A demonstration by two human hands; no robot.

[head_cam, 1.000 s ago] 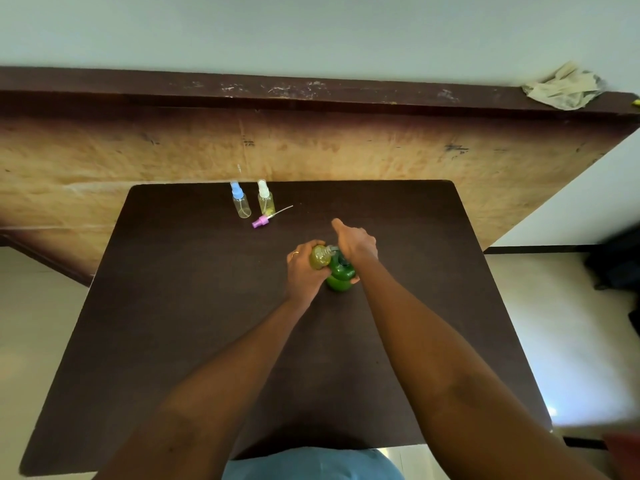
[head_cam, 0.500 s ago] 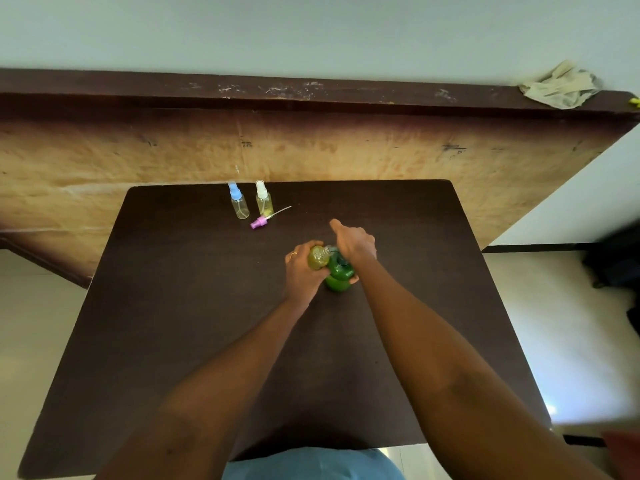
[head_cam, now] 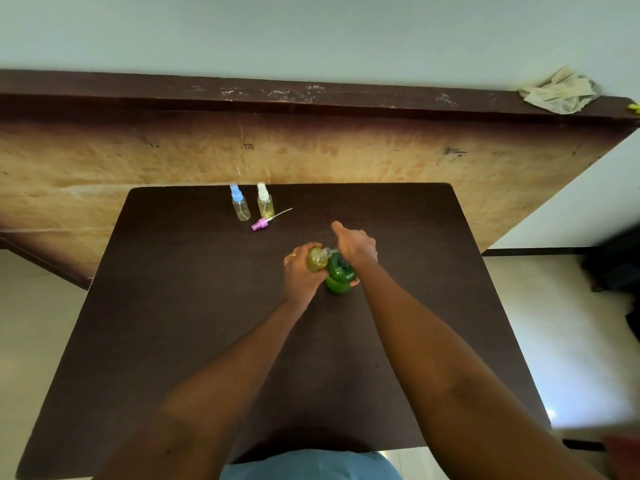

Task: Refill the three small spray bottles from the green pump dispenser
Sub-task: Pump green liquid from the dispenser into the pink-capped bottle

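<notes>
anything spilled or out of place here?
No spill visible. Only the pink spray head lies loose on its side beside the white-capped bottle; the left hand holds the uncapped bottle at the green dispenser.

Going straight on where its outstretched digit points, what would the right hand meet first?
The right hand would likely cross bare table, just right of the pink spray cap, then meet the wooden board; depth unclear.

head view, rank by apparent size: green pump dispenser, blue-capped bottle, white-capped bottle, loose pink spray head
1. green pump dispenser, largest, though nearer the camera and partly hidden.
2. blue-capped bottle and white-capped bottle: they look alike, so no ranking between them.
3. pink spray head, smallest.
</notes>
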